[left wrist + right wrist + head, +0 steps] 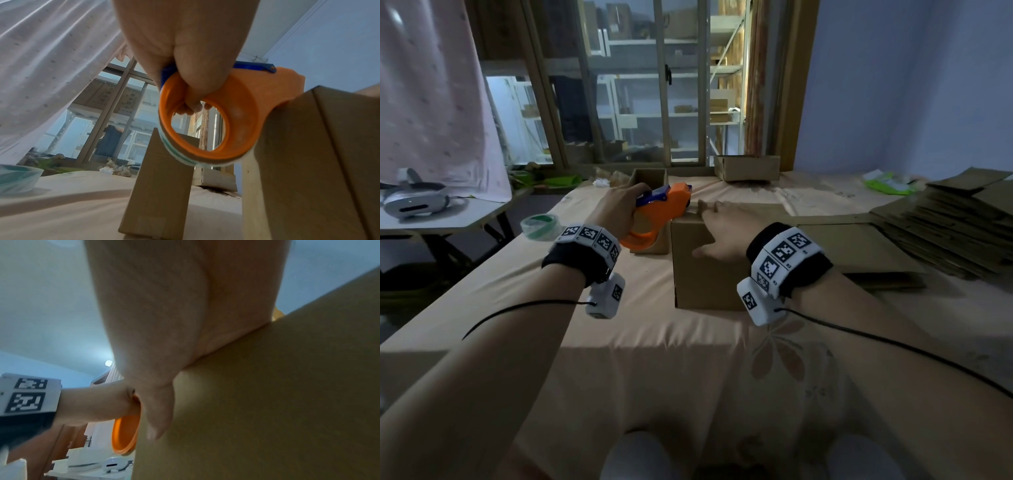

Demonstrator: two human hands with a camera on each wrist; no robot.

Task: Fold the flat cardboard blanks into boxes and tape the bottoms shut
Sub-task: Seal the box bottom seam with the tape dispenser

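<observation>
A folded brown cardboard box (705, 270) stands on the peach-clothed table (619, 359), its closed flaps facing up. My right hand (717, 228) lies flat on the top of the box (267, 394), fingers straight and the thumb hanging down the near side. My left hand (625, 202) grips an orange tape dispenser (654, 219) with a blue part on top. In the left wrist view my fingers curl through the ring of the dispenser (236, 113), whose nose touches the box's upper left edge (308, 146). A strip of tape runs down that side.
A second small box (649, 178) stands open behind the dispenser, and a low open box (748, 168) sits by the window. A stack of flat blanks (945, 219) lies at the right. A loose tape roll (539, 226) rests at the table's left edge.
</observation>
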